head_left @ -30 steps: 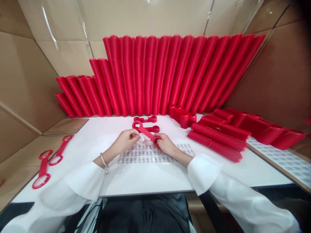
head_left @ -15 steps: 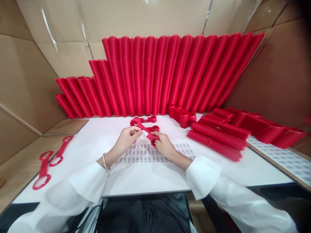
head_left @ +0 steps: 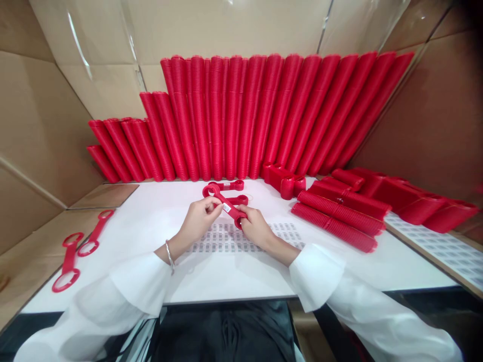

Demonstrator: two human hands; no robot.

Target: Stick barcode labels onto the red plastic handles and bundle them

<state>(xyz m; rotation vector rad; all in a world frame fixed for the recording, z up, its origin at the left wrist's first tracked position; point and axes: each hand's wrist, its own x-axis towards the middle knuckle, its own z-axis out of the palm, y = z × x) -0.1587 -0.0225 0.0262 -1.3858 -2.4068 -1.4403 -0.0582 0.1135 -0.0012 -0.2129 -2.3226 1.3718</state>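
A red plastic part point(head_left: 223, 201) with a ring at each end and a small white label on its bar is held over the white table. My right hand point(head_left: 255, 225) grips its near ring end. My left hand point(head_left: 201, 217) has thumb and forefinger pinched at the bar beside the label; whether they hold anything is hidden. Beneath the hands lies a sheet of small printed labels point(head_left: 222, 245). Just behind the held part, two more red parts, one a far red piece point(head_left: 232, 185), the other a nearer red piece point(head_left: 238, 200), lie on the table.
Tall red stacks point(head_left: 241, 115) lean against the cardboard wall point(head_left: 234, 30). Bundled red stacks point(head_left: 339, 213) lie at the right, beside more label sheets point(head_left: 433, 246). Two loose red parts, including a double-ringed piece point(head_left: 69, 261), lie at the left edge of the white table point(head_left: 226, 281).
My left hand has shifted very slightly to the right along the bar, and its wrist has turned a little. My right hand keeps its grip. The whole view has moved slightly.
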